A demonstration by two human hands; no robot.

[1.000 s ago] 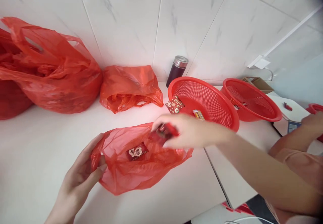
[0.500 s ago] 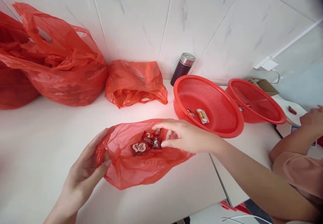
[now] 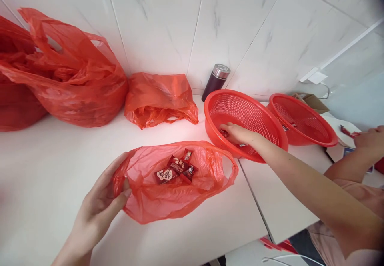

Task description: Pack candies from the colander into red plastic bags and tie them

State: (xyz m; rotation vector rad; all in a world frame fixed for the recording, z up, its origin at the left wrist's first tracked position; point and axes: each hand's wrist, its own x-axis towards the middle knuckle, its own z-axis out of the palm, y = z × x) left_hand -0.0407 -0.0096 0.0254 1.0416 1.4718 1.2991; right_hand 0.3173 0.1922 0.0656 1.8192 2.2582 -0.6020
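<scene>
View: head camera, looking forward and down on a white counter (image 3: 39, 186) below a marble-patterned white tile wall (image 3: 156, 26).

Landmark: round red plastic colander (image 3: 240, 104), tilted on the counter; all places are given relative to it.

Left hand (image 3: 100, 182): seen in front of and left of the colander, at the near edge of a thin red plastic bag (image 3: 186, 200).

Left fingers (image 3: 112, 170): half curled; the bag's edge is held gathered between fingers and thumb.

Right hand (image 3: 238, 134): seen inside the colander, low on its mesh, with the bare forearm laid across the rim.

Right fingers (image 3: 226, 128): kept close together and extended, tips beside a small wrapped sweet (image 3: 224, 133); whether it is held cannot be told.

Bag contents: red printed sweet packets (image 3: 166, 175) are seen lying together in the open bag, in front of and left of the colander.

Left of colander: a folded red plastic bag (image 3: 159, 102) and a large, full red plastic bag (image 3: 69, 86) are placed against the wall; a dark steel-capped flask (image 3: 215, 81) stands just behind the rim.

Right of colander: a second red plastic colander (image 3: 303, 118) is placed just beside it, with a cardboard box (image 3: 312, 103) behind.

Co-worker: a hand (image 3: 370, 142) in a pink sleeve is seen well to the right, with a small red packet (image 3: 346, 131) at its fingers.
</scene>
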